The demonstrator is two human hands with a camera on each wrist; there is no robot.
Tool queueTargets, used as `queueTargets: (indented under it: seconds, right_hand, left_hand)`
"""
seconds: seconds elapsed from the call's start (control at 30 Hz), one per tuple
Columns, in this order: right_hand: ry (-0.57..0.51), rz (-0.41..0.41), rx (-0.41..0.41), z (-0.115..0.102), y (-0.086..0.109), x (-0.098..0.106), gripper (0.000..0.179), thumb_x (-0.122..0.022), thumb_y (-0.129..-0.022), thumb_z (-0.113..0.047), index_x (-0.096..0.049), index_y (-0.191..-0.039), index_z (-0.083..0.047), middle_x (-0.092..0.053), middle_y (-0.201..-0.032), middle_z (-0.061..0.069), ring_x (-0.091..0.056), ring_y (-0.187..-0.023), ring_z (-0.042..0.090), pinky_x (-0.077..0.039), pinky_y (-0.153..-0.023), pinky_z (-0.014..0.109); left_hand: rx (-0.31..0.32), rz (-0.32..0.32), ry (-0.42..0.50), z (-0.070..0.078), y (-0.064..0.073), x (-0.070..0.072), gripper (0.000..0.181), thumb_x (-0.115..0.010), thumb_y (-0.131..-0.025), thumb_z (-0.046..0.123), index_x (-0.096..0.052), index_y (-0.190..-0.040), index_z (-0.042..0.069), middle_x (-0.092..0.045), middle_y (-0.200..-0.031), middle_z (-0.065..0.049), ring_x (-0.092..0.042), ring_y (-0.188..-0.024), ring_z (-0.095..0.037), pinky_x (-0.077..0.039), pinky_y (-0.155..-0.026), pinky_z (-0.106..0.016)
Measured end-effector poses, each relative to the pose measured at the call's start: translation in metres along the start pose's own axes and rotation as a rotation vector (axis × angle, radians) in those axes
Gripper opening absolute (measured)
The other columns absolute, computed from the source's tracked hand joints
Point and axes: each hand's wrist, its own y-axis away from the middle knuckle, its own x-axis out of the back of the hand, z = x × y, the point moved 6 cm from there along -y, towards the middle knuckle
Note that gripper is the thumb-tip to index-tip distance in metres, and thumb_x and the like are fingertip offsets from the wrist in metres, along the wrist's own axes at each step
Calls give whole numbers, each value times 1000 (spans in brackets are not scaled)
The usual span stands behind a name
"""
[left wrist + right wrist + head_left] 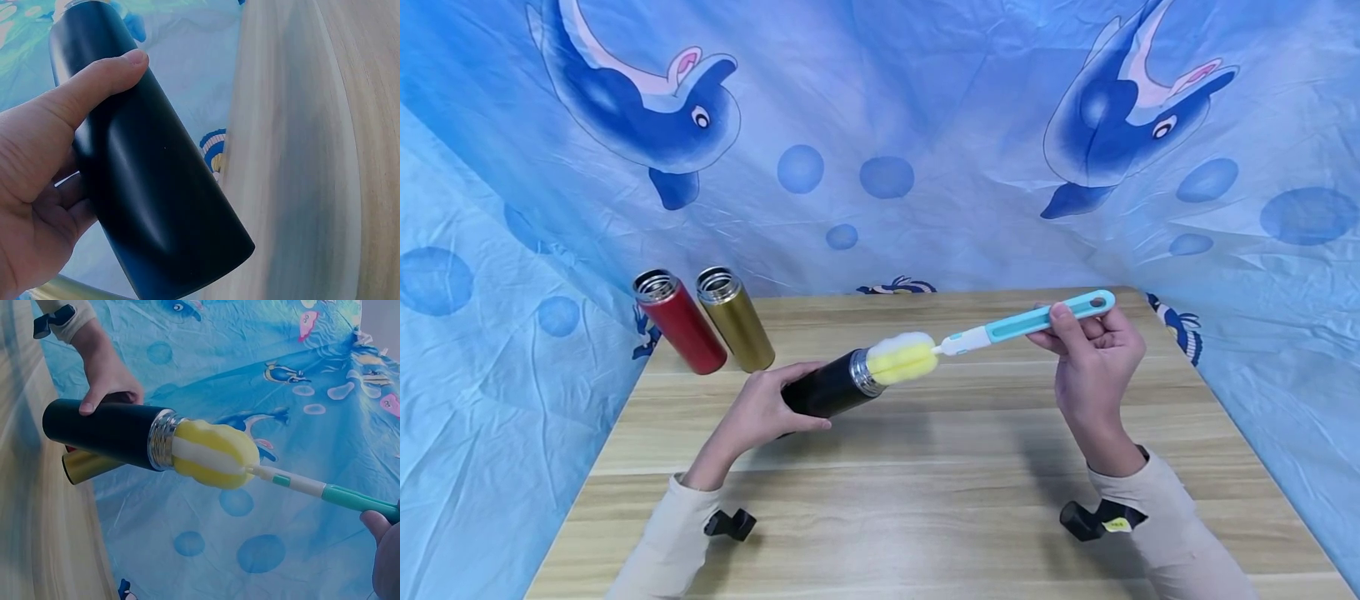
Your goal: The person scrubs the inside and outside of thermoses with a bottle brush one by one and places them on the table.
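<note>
My left hand (765, 408) grips a black thermos bottle (823, 390) round its body, tilted so the lidless steel mouth (164, 439) points to the right. In the left wrist view the thumb lies across the bottle (144, 187). My right hand (1093, 367) pinches the turquoise handle of a bottle brush (1030, 323). The brush's yellow and white sponge head (902, 358) is at the bottle's mouth, its front end hidden by the rim and most of the sponge showing outside.
A red bottle (683, 325) and a gold bottle (737, 321) stand without lids at the table's back left. Behind the wooden table (895, 517) hangs a blue cloth (962, 100) printed with dolphins, which also runs down both sides.
</note>
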Motion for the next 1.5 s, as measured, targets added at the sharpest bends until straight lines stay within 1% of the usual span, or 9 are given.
queueTargets:
  seconds: [0.23, 0.37, 0.5, 0.63, 0.77, 0.93, 1.03, 1.3, 1.5]
  right_hand:
    - [-26, 19, 17, -2, -2, 3, 6, -63, -90, 18, -57, -94, 18, -73, -84, 27, -76, -73, 30, -60, -61, 33]
    - [-41, 57, 32, -4, -5, 8, 7, -64, -90, 17, -57, -93, 17, -71, -80, 25, -76, -70, 29, -60, -60, 33]
    - [-78, 109, 42, -8, -10, 15, 10, -66, -89, 17, -56, -92, 17, -69, -78, 25, -75, -67, 29, -60, -58, 33]
    - [-97, 114, 20, -8, -12, 18, 11, -66, -89, 16, -56, -92, 19, -69, -78, 26, -75, -67, 29, -60, -58, 33]
    - [-128, 96, -18, -6, -11, 18, 9, -64, -90, 17, -56, -93, 20, -69, -78, 27, -75, -67, 30, -60, -57, 33]
    - [-147, 61, -77, -2, -8, 14, 5, -62, -91, 17, -58, -94, 17, -71, -79, 24, -76, -68, 28, -60, -58, 32]
    - [-167, 28, -99, 2, -5, 10, 5, -60, -91, 19, -56, -94, 17, -71, -79, 24, -76, -68, 27, -59, -58, 33]
    - [-144, -18, -96, 10, -3, 3, 5, -58, -91, 21, -56, -95, 18, -72, -83, 24, -76, -72, 28, -60, -61, 34]
    - [-115, -9, -81, 11, -4, 2, 6, -61, -91, 19, -58, -96, 17, -72, -83, 24, -76, -72, 28, -60, -63, 32]
  left_hand:
    - [-7, -6, 8, 1, 1, 2, 79, -97, -66, 40, -66, -137, 25, -68, -133, -3, -64, -111, -26, -55, -91, -51]
    - [17, 3, 2, -7, 4, 4, 80, -96, -66, 46, -66, -137, 24, -67, -133, -4, -62, -112, -27, -54, -91, -52]
    - [41, 45, -51, -20, 9, 8, 79, -97, -66, 42, -67, -137, 21, -69, -129, -7, -63, -107, -28, -55, -88, -50]
    - [43, 63, -103, -24, 11, 10, 79, -97, -67, 40, -67, -136, 16, -71, -125, -11, -65, -101, -29, -55, -83, -48]
    - [31, 60, -125, -21, 10, 9, 80, -95, -67, 46, -68, -136, 15, -72, -123, -12, -65, -98, -28, -55, -82, -47]
    - [36, 59, -133, -16, 9, 10, 80, -95, -67, 45, -68, -136, 16, -72, -122, -12, -64, -98, -29, -56, -81, -48]
    - [16, 54, -142, -10, 7, 10, 79, -95, -68, 47, -68, -136, 17, -72, -122, -12, -64, -96, -28, -56, -80, -47]
    - [-1, 25, -154, 2, 2, 8, 79, -94, -69, 45, -66, -139, 21, -73, -123, -9, -65, -95, -25, -57, -81, -44]
    - [-17, 41, -172, 5, 0, 7, 78, -95, -69, 42, -66, -138, 20, -73, -122, -10, -67, -95, -27, -58, -82, -47]
